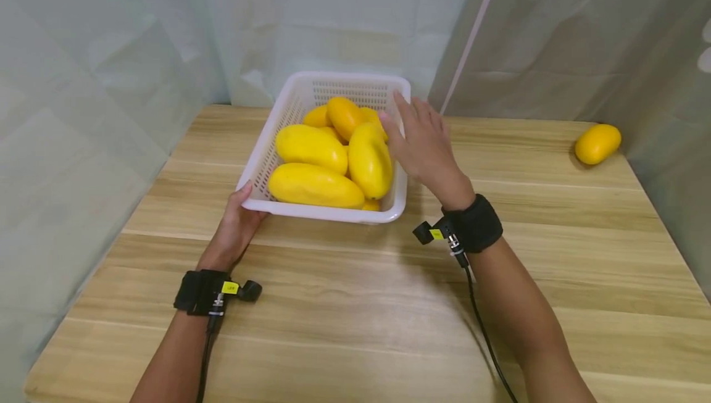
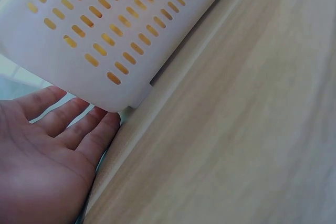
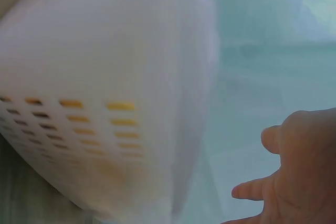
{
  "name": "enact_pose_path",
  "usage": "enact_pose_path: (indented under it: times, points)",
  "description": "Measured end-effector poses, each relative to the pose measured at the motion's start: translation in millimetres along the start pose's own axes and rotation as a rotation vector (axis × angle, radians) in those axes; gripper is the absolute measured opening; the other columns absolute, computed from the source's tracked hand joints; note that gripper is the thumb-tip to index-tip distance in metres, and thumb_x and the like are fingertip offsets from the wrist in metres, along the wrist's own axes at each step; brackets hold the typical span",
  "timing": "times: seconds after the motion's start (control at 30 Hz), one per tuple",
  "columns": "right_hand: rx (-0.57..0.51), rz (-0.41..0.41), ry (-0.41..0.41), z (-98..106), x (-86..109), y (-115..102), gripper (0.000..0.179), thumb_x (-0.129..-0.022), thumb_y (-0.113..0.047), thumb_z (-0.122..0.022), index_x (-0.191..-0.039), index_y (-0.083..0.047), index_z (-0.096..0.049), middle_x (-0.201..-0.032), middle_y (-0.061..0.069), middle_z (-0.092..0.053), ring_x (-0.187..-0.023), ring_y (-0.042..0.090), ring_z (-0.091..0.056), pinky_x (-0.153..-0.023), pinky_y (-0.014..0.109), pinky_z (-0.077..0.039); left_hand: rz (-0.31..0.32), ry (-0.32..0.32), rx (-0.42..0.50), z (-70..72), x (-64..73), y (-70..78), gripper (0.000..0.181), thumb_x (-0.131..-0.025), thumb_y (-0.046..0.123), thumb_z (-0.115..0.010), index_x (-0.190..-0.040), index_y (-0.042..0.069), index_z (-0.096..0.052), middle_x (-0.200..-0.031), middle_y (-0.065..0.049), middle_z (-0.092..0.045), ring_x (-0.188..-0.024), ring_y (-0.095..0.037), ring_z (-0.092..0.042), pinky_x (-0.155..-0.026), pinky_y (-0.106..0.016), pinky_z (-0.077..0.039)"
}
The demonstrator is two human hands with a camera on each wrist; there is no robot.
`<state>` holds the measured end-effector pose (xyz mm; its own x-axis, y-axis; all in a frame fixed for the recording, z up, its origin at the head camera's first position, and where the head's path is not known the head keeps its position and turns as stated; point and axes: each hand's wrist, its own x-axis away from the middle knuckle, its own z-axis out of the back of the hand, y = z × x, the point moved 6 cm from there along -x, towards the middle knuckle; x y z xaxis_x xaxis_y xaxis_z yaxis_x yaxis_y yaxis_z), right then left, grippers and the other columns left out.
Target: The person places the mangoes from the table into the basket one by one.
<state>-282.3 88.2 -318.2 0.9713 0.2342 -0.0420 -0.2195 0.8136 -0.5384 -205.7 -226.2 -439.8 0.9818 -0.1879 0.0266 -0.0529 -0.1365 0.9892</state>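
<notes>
A white plastic basket [image 1: 328,211] with slotted walls stands on the far part of the table, loaded with several yellow mangoes [image 1: 311,147]. My left hand [image 1: 236,230] grips its near left corner, thumb over the rim and fingers along the outside. In the left wrist view those fingers [image 2: 79,129] lie against the basket's wall [image 2: 68,72]. Over the right rim hovers my right hand [image 1: 428,147], its fingers spread and holding nothing. The right wrist view shows that hand [image 3: 304,177] apart from the basket's side [image 3: 121,51].
One more mango [image 1: 598,144] lies by itself at the table's far right corner. The wooden table [image 1: 333,304] is bordered by pale sheeting [image 1: 344,14] at the back and sides. Black wrist bands [image 1: 478,224] trail cables along both forearms.
</notes>
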Motion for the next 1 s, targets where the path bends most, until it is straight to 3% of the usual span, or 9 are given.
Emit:
enact_pose_path:
  times: [0.5,0.67,1.0]
  points:
    - [-0.067,-0.026,0.105,45.7,-2.1,24.7,0.069,-0.106,-0.056,-0.026,-0.164,-0.019,-0.017,-0.168,0.013,-0.014,-0.155,0.035,-0.004,-0.120,0.058,0.000,-0.006,-0.001,0.020,2.2,1.7,3.1,0.064,-0.103,0.055,-0.033,-0.162,0.031,-0.022,-0.164,-0.005,-0.022,-0.137,-0.022,-0.033,-0.106,-0.024,-0.036]
    - [-0.114,-0.029,0.118,58.6,-0.5,35.2,0.068,-0.107,-0.056,-0.022,-0.164,-0.018,-0.016,-0.169,0.015,-0.010,-0.154,0.035,0.000,-0.119,0.060,0.003,-0.005,-0.007,0.015,2.7,3.1,2.4,0.063,-0.104,0.054,-0.032,-0.162,0.032,-0.023,-0.164,-0.005,-0.023,-0.137,-0.021,-0.035,-0.105,-0.024,-0.037]
    - [-0.157,-0.105,0.158,87.0,7.0,56.1,0.069,-0.105,-0.059,-0.022,-0.163,-0.020,-0.019,-0.169,0.009,-0.012,-0.154,0.031,-0.001,-0.117,0.062,0.003,-0.014,-0.007,0.009,4.1,4.8,4.1,0.063,-0.104,0.054,-0.032,-0.162,0.030,-0.023,-0.163,-0.006,-0.024,-0.134,-0.021,-0.036,-0.104,-0.023,-0.037]
